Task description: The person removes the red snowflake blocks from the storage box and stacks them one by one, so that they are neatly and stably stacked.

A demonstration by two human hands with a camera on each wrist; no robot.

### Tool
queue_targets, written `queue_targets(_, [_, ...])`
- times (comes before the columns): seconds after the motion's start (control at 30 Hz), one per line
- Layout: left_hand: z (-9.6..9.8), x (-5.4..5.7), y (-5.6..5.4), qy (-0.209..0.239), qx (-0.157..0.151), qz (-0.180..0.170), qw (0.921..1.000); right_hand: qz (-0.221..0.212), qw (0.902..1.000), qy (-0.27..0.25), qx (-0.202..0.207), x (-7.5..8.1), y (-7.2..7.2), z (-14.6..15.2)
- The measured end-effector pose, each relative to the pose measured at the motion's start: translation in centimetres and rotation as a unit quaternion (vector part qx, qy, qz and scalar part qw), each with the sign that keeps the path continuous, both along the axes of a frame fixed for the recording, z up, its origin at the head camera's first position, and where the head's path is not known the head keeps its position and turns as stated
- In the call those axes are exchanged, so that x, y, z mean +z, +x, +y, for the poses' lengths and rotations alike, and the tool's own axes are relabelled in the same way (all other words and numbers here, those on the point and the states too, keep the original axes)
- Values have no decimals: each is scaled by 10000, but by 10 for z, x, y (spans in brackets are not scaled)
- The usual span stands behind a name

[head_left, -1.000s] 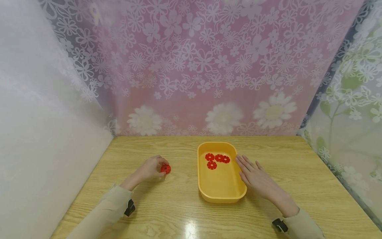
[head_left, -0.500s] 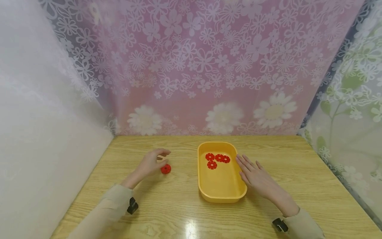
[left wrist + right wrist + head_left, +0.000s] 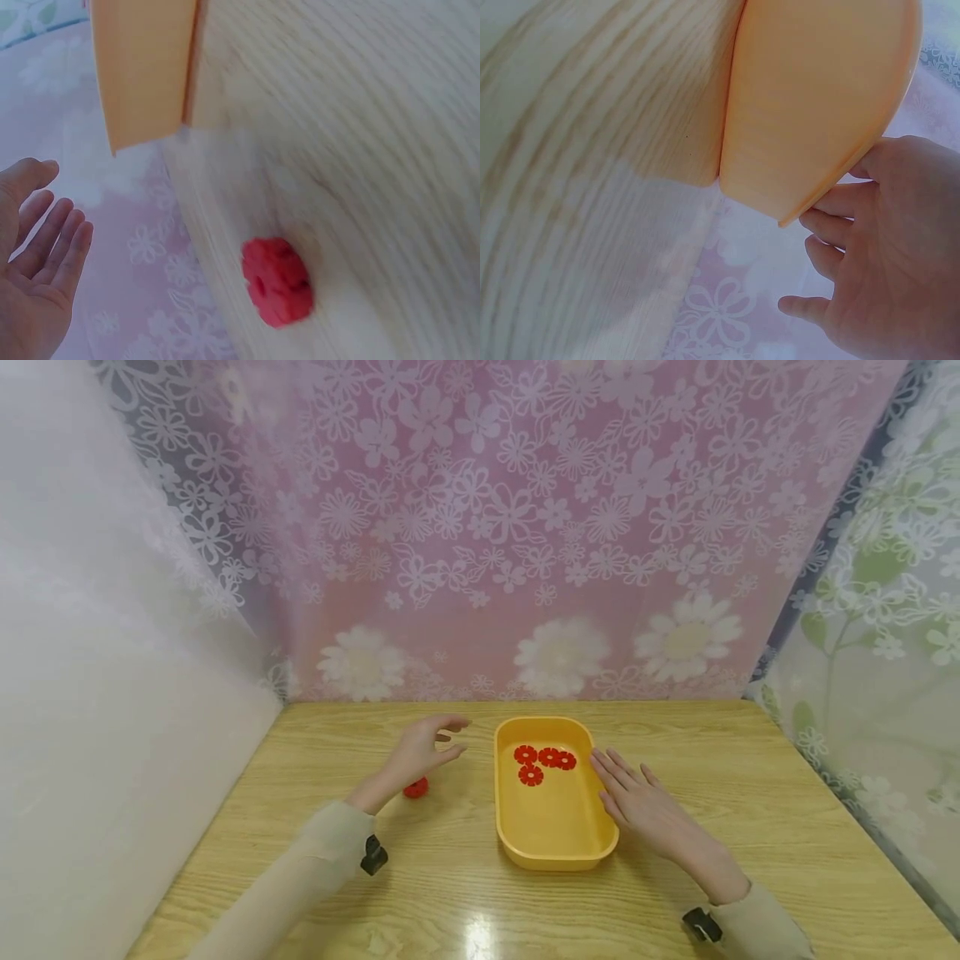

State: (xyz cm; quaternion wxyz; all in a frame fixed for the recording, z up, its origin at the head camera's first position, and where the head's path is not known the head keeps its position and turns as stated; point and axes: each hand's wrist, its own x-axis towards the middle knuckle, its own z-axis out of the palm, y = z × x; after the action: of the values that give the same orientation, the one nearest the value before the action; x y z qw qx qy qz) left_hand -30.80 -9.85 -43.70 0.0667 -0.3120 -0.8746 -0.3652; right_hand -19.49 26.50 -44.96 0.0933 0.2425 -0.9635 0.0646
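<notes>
- Wooden tabletop (image 3: 427,877): spans the lower half of the head view.
- Yellow tray (image 3: 558,827): right of centre; interior visible in the head view alone, outer wall in both wrist views.
- Right hand (image 3: 648,808): extended fingers against the tray's right rim; palm side shown by the right wrist view.
- Left hand (image 3: 415,757): left of the tray, thumb and fingers parted.
- Red notched piece (image 3: 277,283): on the tabletop, partly hidden by the left arm in the head view, whole at lower centre in the left wrist view.
- Four red discs (image 3: 557,759): upper tray, head view only.
</notes>
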Motion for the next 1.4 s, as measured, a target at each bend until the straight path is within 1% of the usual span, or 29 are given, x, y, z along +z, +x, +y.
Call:
queue_targets(0.1, [16, 4, -5, 21, -130, -28, 9999, 15, 10000, -12, -23, 0, 0, 0])
queue_targets(0.23, [38, 7, -9, 136, -439, -36, 9989, 1, 10000, -21, -10, -1, 0, 0])
queue_targets(0.37, [57, 9, -11, 105, -683, -82, 9976, -11, 10000, -21, 18, -1, 0, 1])
queue_targets(0.5, [74, 9, -14, -127, -796, -63, 9967, -27, 10000, -72, 25, 0, 0, 0])
queue_targets(0.63, [88, 7, -16, -536, -935, -89, 9941, -47, 9999, -114, 16, 2, 1, -1])
queue_targets(0.8, [103, 0, -19, -1190, -1057, -96, 9872, -42, 9999, -95, 4, 1, 1, 0])
queue_targets(0.93, [113, -6, -19, -1499, -1179, -215, 9814, -37, 10000, -77, -5, 1, 1, 0])
queue_targets(1.03, [119, -7, -18, -1756, -1246, -166, 9764, -56, 9999, -91, -17, 1, 1, -1])
queue_targets(1.1, [123, -8, -17, -1929, -1274, -162, 9728, -67, 9999, -109, -15, 1, 1, 0])
queue_targets(1.3, [127, -15, -20, -2469, -1371, -131, 9592, -41, 9999, -118, 6, 2, 1, 0])
queue_targets(1.4, [127, -16, -20, -2674, -1395, -70, 9534, 14, 9999, -110, 27, 1, 1, 0])
